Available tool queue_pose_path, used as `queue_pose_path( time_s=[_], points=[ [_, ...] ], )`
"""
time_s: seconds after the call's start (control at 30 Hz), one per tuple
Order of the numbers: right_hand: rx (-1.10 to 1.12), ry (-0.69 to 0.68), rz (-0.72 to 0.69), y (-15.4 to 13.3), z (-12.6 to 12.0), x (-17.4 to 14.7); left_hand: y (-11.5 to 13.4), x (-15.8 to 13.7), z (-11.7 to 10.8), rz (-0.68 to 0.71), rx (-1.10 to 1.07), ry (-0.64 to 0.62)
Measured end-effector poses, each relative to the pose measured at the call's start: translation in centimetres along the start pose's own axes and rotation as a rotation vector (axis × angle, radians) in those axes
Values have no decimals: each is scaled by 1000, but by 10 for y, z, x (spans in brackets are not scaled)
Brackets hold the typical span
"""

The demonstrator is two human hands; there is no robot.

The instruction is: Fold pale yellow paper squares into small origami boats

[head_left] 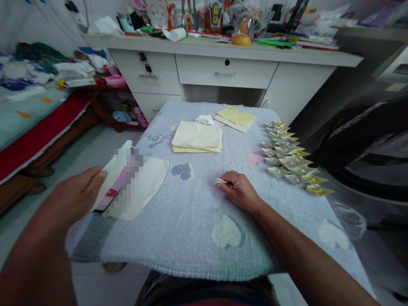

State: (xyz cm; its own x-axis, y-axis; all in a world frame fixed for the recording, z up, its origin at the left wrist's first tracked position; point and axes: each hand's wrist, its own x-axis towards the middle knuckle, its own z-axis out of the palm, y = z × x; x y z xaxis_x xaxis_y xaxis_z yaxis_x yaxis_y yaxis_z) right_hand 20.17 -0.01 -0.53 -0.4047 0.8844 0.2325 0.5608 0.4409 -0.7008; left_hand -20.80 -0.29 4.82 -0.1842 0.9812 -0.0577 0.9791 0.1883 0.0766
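At the left edge of the table, my left hand (84,187) is closed on a flat pale thing with a pink and purple face (110,193). Part of it is pixelated, so its kind is unclear. A cream sheet of paper (154,178) lies beneath it. My right hand (240,189), low over the table's middle, pinches a small folded piece of paper (219,181). Silver and yellow folded paper boats (295,161) stand in rows to its right. Farther back lies a stack of cream and yellow paper squares (197,135).
A blue quilted cloth with hearts (181,238) covers the table. Behind the stack are a crumpled white tissue (205,120) and more yellow paper (236,114). A cluttered white desk (226,70) stands beyond, a bed (38,110) at left, and a clear plastic bag (349,221) at right.
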Motion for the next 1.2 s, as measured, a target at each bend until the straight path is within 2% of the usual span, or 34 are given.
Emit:
queue_pose_path(
  time_s=[0.13,0.33,1.2],
  points=[
    [-16,3,5,0,0,0,4,-2,-1,-7,-14,1],
    [-8,-2,1,0,0,0,10,-2,-6,-24,17,-65],
    [-12,-12,-4,-1,0,1,13,-5,-4,-26,44,-55]
  ],
)
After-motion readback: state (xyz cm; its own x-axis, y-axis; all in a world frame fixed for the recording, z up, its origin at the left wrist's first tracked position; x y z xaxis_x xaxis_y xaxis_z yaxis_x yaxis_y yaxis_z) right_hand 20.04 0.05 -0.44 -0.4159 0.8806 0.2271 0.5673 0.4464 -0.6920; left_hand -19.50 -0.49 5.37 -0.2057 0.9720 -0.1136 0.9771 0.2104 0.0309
